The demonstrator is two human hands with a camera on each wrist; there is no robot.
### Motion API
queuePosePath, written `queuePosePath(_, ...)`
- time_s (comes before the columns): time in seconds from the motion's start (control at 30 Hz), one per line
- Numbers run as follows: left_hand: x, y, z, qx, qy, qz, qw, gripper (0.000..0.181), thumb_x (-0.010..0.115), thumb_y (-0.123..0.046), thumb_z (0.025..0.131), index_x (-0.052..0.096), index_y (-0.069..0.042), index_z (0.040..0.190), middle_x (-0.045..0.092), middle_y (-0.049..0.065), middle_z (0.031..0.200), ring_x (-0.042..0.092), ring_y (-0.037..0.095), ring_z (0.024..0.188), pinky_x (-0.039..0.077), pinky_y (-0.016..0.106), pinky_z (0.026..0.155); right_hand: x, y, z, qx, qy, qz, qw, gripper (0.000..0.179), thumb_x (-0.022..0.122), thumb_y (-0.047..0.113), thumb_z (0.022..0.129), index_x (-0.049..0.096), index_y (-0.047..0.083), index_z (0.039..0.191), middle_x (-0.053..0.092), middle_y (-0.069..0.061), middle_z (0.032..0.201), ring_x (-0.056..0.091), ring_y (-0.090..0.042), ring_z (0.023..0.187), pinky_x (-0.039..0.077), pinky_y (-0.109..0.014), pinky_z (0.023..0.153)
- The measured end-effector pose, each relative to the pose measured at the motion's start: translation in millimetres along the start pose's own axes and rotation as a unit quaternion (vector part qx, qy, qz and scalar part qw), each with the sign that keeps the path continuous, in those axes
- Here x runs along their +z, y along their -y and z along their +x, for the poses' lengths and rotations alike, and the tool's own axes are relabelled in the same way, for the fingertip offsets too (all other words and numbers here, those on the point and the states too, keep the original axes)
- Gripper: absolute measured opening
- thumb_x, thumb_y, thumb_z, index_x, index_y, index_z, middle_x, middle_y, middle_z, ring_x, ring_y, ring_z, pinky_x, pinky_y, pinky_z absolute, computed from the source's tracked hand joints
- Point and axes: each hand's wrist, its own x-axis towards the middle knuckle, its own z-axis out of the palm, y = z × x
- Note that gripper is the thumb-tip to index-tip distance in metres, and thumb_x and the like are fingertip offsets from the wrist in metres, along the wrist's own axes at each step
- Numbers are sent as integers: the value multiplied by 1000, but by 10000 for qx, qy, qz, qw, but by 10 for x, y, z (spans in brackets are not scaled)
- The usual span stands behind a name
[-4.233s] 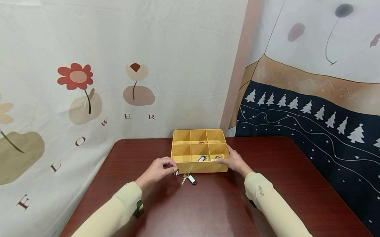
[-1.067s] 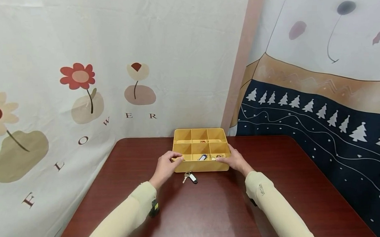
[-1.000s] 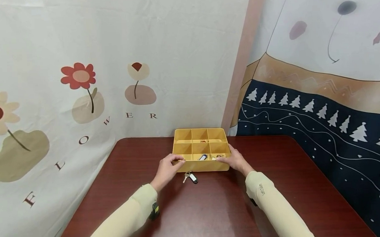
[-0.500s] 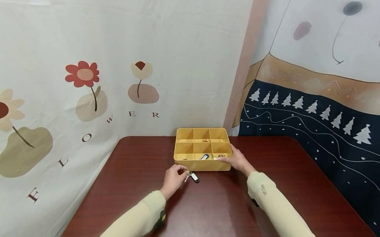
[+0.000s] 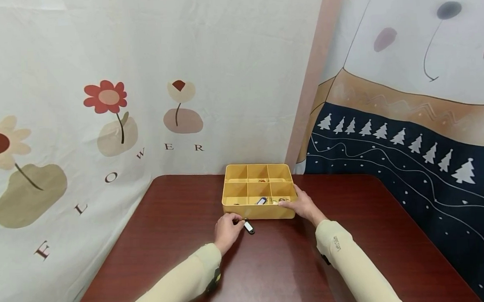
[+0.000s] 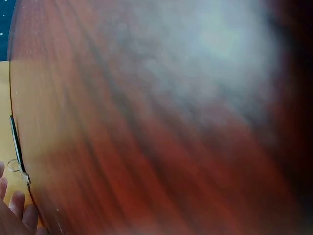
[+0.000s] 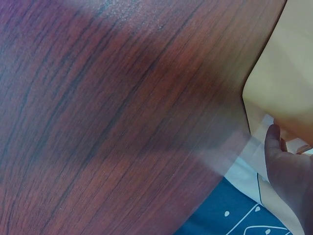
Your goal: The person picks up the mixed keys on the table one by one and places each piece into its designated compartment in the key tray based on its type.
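Note:
A yellow six-compartment box stands on the table. In front of it lies a key tag, black with a white label. In the left wrist view its ring and key show beside my fingers. The thumb and fingertips of my left hand are close together at the key end of the tag; whether they pinch it is hidden. My right hand grips the box's front right corner, thumb over the front rim and fingers along the side.
A blue key tag lies in the front middle compartment, small items in the front right one. A small red item is in the back middle one. Only a dark bit shows front left. Printed curtains hang behind the table.
My left hand carried a small black tag to the front left compartment, came out, and moved down and right to the key tag on the table. My right hand stays on the box.

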Motion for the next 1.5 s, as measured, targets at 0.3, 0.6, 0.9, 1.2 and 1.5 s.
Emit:
queuePosePath(0.3,81,-60,1,45,-270,658,9975,6,79,-18,82,78,-12,83,68,3,84,64,31,88,45,49,75,-7,18,1,15,-27,-32,10000,104,81,47,81,22,11,158,38,-25,147,37,-40,131,24,-61,112)
queuePosePath(0.6,136,-97,-5,-49,-277,952,9951,6,78,-17,82,78,-12,81,66,4,81,60,32,87,42,49,73,-2,22,2,26,-44,-15,10000,104,81,47,80,23,12,158,39,-25,146,38,-39,130,25,-61,111)
queuePosePath(0.9,137,-117,-16,16,-163,1024,9946,5,76,-17,84,77,-15,79,65,2,81,58,30,85,41,48,73,-2,0,5,31,-43,-117,9999,102,81,47,81,24,12,157,39,-24,147,38,-39,130,25,-60,112)
queuePosePath(1.2,14,-184,-67,113,37,687,9976,6,76,-18,84,76,-16,78,64,-2,82,63,27,88,43,47,74,-19,-6,-13,-43,1,-10,10000,103,81,49,79,25,11,157,41,-24,146,37,-40,130,25,-62,111)
queuePosePath(1.5,-179,-288,-10,649,113,441,9969,6,75,-20,84,76,-20,78,65,-3,84,62,25,89,47,46,77,-8,-15,0,-39,3,-53,10000,105,80,51,79,23,10,157,40,-25,146,39,-40,129,26,-62,111)
